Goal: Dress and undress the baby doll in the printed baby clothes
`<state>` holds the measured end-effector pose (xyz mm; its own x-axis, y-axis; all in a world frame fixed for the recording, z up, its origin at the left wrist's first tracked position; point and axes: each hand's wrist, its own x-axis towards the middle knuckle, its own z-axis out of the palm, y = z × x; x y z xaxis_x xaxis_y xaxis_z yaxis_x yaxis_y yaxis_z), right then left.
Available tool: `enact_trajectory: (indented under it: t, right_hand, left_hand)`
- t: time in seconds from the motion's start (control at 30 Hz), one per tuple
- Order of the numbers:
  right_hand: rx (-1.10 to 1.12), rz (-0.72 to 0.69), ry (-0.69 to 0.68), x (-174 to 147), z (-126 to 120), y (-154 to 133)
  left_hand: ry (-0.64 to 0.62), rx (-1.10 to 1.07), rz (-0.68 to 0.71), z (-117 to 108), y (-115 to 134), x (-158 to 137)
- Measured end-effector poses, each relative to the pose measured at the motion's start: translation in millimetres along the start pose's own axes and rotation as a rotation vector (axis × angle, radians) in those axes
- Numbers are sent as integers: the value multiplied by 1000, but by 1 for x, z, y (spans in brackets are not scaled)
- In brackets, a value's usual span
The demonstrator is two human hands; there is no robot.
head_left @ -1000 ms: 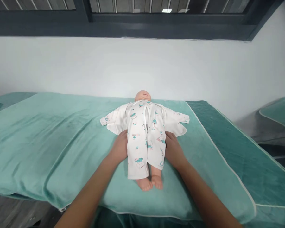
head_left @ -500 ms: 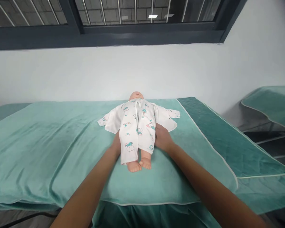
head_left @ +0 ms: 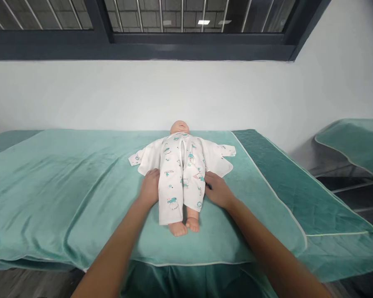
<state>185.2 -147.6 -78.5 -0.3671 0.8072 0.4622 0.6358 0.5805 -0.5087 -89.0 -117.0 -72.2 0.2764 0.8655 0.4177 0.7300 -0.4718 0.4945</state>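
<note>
A baby doll lies on its back on the bed, head toward the wall and bare feet toward me. White printed trousers cover its front from chest to ankles, with a slit at the centre. Beneath them spreads a white jacket, its sleeves out to both sides. My left hand, fingers bent, is closed at the left edge of the trousers; its thumb is hidden. At the right edge, my right hand pinches the trousers' side with curled fingers.
The bed carries a light green velvet sheet with creases on the left. A darker green quilted cover shows at right. Behind stand a white wall and a barred window with a dark frame. Another green-covered surface is at far right.
Both hands have shifted slightly outward and toward me along the trousers, and more of my left fingers shows. The trousers' legs reach slightly lower in the view; the camera has tilted a little.
</note>
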Motion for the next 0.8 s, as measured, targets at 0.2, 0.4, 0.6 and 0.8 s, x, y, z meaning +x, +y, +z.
enact_trajectory:
  t: [0.2, 0.4, 0.6, 0.8]
  right_hand:
    - [-154, 330, 329, -3, -25, 55]
    - [-518, 792, 253, 16, -43, 100]
    - [91, 787, 375, 35, -46, 86]
    - [946, 358, 455, 77, -54, -2]
  left_hand:
    - [237, -64, -336, -12, -24, 1]
    - [296, 409, -671, -10, -35, 22]
    - [264, 471, -678, -9, -31, 22]
    - [318, 283, -652, -10, -38, 20]
